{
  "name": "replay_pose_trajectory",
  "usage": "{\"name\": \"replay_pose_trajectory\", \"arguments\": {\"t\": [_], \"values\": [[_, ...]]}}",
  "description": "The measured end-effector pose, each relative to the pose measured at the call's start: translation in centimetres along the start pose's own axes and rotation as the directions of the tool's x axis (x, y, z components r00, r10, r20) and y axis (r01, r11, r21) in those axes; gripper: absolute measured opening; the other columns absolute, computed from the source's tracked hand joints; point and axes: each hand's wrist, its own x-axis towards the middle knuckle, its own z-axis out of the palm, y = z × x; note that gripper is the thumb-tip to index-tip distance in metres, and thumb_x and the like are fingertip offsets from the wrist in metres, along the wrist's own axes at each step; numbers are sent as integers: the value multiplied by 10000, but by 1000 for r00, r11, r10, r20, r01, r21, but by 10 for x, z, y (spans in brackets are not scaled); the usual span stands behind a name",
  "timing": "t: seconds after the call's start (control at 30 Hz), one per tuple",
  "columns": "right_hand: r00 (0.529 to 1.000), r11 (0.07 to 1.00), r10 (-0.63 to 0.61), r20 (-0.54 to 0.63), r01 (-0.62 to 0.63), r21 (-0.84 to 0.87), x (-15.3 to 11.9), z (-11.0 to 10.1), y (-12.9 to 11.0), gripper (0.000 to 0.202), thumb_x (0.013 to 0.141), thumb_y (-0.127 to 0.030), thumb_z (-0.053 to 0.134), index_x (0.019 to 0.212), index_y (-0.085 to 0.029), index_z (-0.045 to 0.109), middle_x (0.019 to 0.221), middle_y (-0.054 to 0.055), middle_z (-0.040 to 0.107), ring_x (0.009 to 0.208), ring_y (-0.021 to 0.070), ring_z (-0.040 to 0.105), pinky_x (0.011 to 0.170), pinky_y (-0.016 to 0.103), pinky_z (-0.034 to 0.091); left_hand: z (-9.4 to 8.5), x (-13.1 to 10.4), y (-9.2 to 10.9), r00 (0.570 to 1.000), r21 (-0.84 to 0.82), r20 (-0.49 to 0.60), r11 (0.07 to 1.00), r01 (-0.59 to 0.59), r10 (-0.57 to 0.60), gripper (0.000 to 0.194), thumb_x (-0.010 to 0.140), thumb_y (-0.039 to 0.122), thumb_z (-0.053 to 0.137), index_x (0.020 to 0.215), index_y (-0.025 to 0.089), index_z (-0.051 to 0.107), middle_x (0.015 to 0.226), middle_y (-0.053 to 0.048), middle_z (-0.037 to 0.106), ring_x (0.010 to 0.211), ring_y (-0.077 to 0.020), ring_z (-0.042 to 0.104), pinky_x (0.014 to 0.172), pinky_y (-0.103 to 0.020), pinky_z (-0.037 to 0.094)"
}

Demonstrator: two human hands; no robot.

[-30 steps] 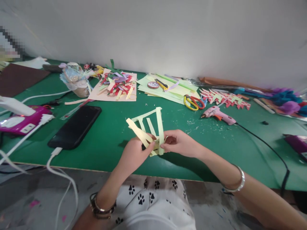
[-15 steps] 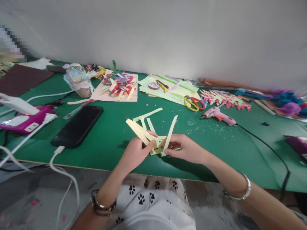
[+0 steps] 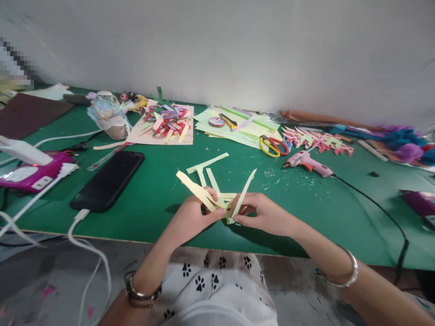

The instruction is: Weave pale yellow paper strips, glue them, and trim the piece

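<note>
Green tabletop (image 3: 306,217), pale specks and scratches near the middle, set against a plain grey-white wall (image 3: 217,50); grey, stained floor (image 3: 68,271) below the front edge, pink scraps on it. Bundle of pale yellow-green paper strips (image 3: 200,192) held just over the table near its front edge, ends fanning outward. Left hand (image 3: 195,217) pinches the strips between thumb and fingers; right hand (image 3: 263,215) pinches one upright strip of the same bundle at its lower end. To the left, a black phone (image 3: 108,181) lies flat with a white cable (image 3: 73,231) plugged in; beyond it, a magenta power strip (image 3: 37,174). Farther back, a pink sheet (image 3: 139,131) bears a heap of coloured paper scraps (image 3: 170,120); beside it, pale green sheets (image 3: 207,122) carry a round tin (image 3: 216,122) and a yellow-and-black cutter (image 3: 229,121). Red-and-yellow scissors (image 3: 270,146) touch the sheets' near corner. Right of these, a pink glue gun (image 3: 309,163) lies on its side, dark cord trailing toward the front edge, a red-and-white folded paper piece (image 3: 317,140) just behind.
</note>
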Motion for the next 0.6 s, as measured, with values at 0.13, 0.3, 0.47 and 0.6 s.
{"name": "replay_pose_trajectory", "arguments": {"t": [0.13, 0.3, 0.47, 0.6], "values": [[1000, 1000, 2, -4, -2, -15, -1, -1, 0, 128, 783, -157, 513, 846, -182, 621, 865, 20, 616, 709, 112, 567, 667, 247, 482, -9, -1, 3, 994, 60, 113, 998, -19, 12, 147, 743, 243, 538, 860, 219, 453, 703, 41, 509, 632, -125, 493, 615, -243, 401], [1000, 1000, 4, 3, -4, -13, 0, -2, 1, 121, 786, -159, 515, 842, -179, 620, 835, 17, 615, 707, 112, 573, 658, 245, 476, -19, 2, 3, 975, 192, 219, 979, -64, 21, 249, 707, 128, 451, 924, 245, 484, 838, 24, 568, 729, -144, 520, 674, -255, 403], [1000, 1000, 6, 4, -6, -3, 0, -1, 0, 130, 788, -162, 517, 858, -182, 625, 847, 14, 611, 714, 110, 569, 668, 249, 478, -17, 5, 2, 985, 155, 173, 988, -28, 1, 156, 776, 167, 412, 862, 247, 514, 856, 30, 580, 761, -145, 527, 689, -261, 405], [1000, 1000, -6, -3, 6, -7, -1, -2, 0, 124, 790, -151, 510, 837, -182, 621, 859, 18, 612, 721, 109, 569, 673, 245, 480, -10, 7, 3, 991, 152, 133, 988, -25, 5, 94, 788, 234, 460, 742, 209, 538, 773, 15, 579, 698, -142, 532, 645, -257, 404]]}}
